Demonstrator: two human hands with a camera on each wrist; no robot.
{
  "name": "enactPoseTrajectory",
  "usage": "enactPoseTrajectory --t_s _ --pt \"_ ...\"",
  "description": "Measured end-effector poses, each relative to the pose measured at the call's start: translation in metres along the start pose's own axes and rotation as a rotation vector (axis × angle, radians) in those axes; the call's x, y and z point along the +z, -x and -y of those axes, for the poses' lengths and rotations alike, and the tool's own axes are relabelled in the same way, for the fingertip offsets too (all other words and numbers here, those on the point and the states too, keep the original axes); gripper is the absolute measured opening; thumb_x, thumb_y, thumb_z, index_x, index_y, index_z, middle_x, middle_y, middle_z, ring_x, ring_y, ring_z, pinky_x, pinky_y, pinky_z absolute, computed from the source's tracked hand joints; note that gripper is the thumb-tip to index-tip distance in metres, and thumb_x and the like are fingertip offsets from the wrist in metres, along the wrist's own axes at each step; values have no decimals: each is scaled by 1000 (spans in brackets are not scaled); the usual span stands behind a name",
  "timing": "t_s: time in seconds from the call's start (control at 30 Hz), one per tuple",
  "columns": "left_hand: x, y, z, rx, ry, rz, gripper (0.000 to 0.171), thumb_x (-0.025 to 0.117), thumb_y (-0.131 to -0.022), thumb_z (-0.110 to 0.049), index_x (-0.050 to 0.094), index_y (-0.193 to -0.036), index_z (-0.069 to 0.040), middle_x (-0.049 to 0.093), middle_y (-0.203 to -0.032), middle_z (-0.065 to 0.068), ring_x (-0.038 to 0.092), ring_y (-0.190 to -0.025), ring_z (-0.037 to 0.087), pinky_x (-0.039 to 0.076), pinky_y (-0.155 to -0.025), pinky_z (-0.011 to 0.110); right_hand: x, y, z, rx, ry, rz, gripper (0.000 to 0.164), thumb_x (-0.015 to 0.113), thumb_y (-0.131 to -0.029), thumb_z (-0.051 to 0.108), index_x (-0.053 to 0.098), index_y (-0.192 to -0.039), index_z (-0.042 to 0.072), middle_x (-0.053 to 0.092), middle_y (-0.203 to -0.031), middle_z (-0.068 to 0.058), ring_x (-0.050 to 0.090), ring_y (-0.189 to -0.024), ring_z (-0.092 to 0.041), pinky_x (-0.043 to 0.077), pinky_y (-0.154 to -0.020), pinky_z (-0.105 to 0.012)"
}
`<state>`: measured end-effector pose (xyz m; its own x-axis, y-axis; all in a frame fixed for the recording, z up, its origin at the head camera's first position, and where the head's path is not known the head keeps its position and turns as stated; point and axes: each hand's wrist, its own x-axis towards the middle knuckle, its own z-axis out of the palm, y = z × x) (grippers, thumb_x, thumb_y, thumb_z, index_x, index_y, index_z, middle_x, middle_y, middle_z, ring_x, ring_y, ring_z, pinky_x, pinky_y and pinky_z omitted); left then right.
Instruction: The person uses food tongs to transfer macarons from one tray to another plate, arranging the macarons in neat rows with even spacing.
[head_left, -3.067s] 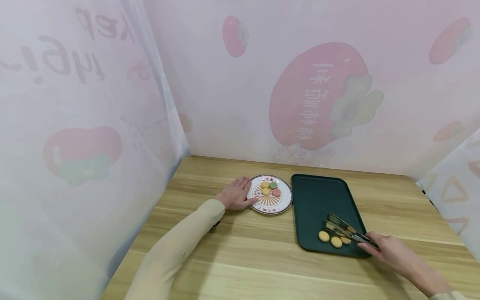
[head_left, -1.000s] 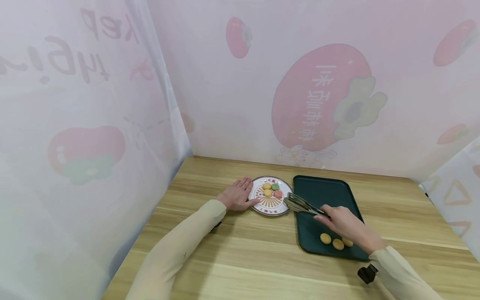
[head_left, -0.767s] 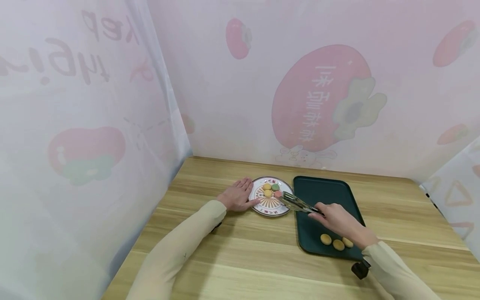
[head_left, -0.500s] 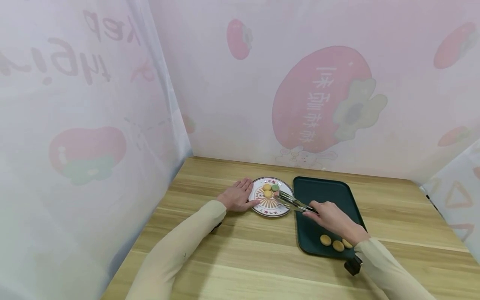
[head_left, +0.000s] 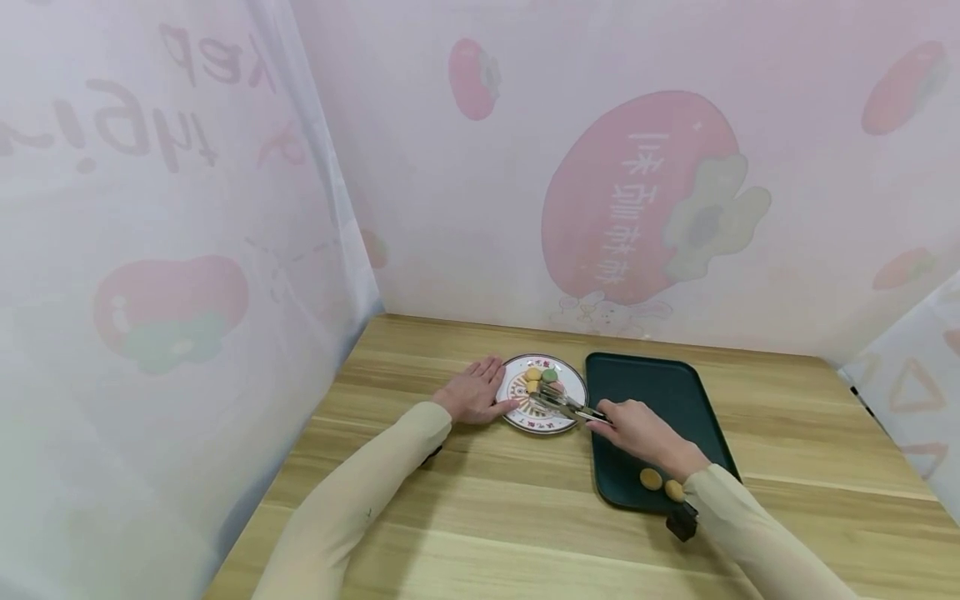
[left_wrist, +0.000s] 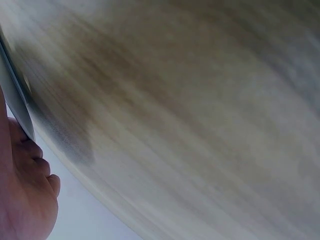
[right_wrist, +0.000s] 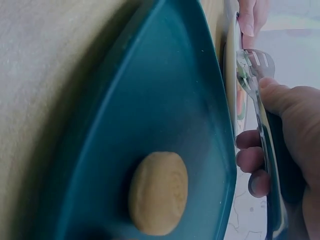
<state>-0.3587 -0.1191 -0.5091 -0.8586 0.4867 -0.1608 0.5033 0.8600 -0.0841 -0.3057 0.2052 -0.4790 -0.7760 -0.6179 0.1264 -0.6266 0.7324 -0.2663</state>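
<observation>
My left hand lies flat on the table, fingers straight, with its thumb on the left rim of a white patterned plate. My right hand grips metal food tongs by their dark handles. Their slotted tips reach over the plate, right at the nearer yellow macaron. Behind it sit another yellow macaron and a green macaron; a pink macaron is partly covered by the tongs. In the left wrist view only curled-looking finger edges and the plate's underside show.
A dark green tray stands just right of the plate. Near its front edge lie yellow-brown round cookies, partly hidden by my right sleeve and the black wrist camera. Printed curtains enclose the wooden table at the back and sides.
My right hand has carried the tongs from the tray's near right corner leftward over the plate, past the pink macaron to the nearer yellow one. My left hand has stayed at the rim.
</observation>
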Motion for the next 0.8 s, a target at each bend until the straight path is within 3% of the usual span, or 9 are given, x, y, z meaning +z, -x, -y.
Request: enactPoseTrajectory --t_s 0.43,0.8 --pt "-3 3 -1 10 -12 -8 93 15 -96 -72 15 -156 -1 13 -165 15 12 -154 28 17 -125 39 6 1 4 10 31 -33 22 65 -94 33 57 -85 15 42 -59 10 38 -49 -1 32 -46 -17" --pt "-3 3 1 11 -7 -10 94 16 -96 -72 15 -156 0 14 -165 16 12 -154 29 17 -125 39 -9 14 3 40 39 -75 25 63 -95 39 57 -86 17 42 -59 12 37 -48 0 32 -46 -17"
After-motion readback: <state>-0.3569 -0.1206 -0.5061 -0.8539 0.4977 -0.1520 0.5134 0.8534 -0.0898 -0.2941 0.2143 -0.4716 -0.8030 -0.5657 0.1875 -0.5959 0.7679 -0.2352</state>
